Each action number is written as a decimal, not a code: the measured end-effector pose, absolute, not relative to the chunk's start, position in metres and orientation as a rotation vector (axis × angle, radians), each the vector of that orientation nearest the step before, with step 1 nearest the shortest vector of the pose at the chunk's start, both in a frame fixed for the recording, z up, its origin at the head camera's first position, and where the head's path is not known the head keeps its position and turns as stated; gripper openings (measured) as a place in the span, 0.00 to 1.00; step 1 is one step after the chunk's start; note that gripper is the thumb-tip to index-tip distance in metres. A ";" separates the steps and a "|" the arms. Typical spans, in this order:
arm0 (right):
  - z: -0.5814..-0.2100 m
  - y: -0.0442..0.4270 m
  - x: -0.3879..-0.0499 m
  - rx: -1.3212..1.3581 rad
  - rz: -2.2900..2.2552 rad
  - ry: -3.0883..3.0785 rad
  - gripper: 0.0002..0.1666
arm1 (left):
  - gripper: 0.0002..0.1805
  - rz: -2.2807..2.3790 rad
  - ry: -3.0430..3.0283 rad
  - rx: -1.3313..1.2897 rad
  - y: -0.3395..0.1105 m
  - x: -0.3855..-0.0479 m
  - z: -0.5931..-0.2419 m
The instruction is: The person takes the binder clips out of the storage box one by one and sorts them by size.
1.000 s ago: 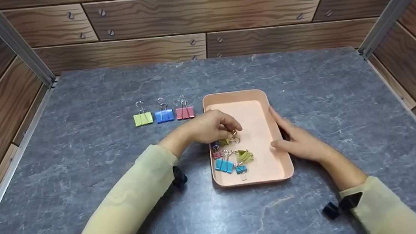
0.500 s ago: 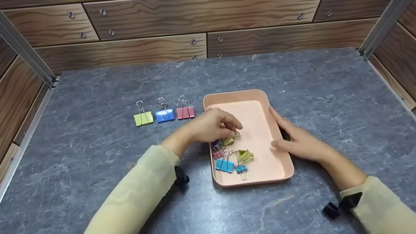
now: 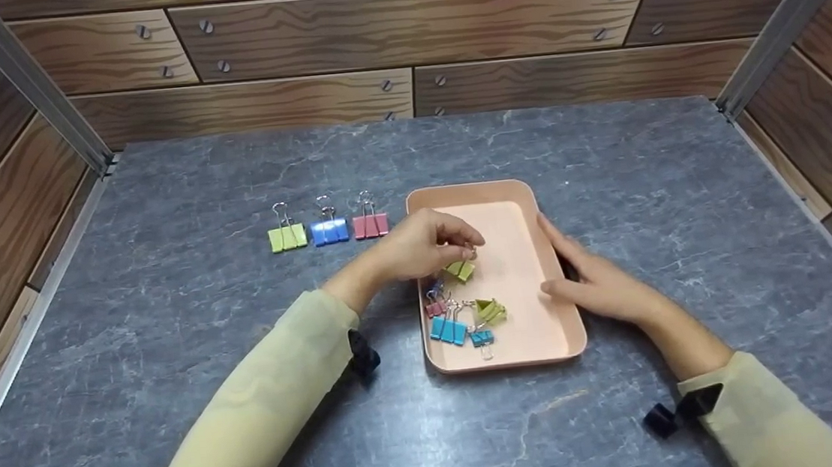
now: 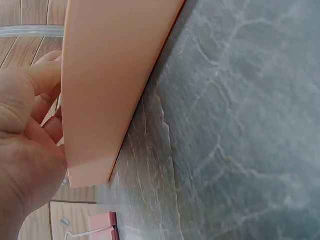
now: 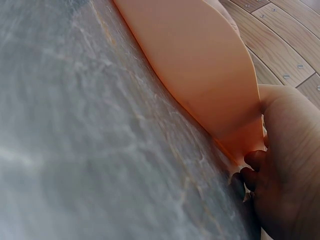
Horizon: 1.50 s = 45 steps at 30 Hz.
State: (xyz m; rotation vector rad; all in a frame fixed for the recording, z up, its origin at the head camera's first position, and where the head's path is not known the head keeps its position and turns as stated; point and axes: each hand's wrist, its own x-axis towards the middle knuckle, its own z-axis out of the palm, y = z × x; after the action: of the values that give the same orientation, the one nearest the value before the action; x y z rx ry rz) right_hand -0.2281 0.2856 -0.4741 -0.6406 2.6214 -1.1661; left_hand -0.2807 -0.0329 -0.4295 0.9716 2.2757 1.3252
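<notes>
One green clip (image 3: 460, 271) is sitting over the left half of the tray (image 3: 516, 255); left hand (image 3: 417, 247) is pinching its handles. Handles pointing away from the person, body's long axis slanting. Right of that grip, right hand (image 3: 605, 288) is clasping the tray wall. Nearside, five clips (image 3: 449, 331) are lying inside; leftward, three bigger clips (image 3: 330, 231) are lining up.
</notes>
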 end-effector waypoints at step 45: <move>-0.474 0.285 -0.229 -0.647 -1.172 2.622 0.56 | 0.10 1.712 2.495 0.623 -0.132 -0.278 -0.406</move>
State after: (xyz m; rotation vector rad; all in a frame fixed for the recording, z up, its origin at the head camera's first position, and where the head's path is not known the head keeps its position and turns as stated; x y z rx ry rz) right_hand -0.2288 0.2847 -0.4741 -0.6473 2.6222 -1.1722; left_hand -0.2783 -0.1322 -0.4065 0.6231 2.4946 1.7123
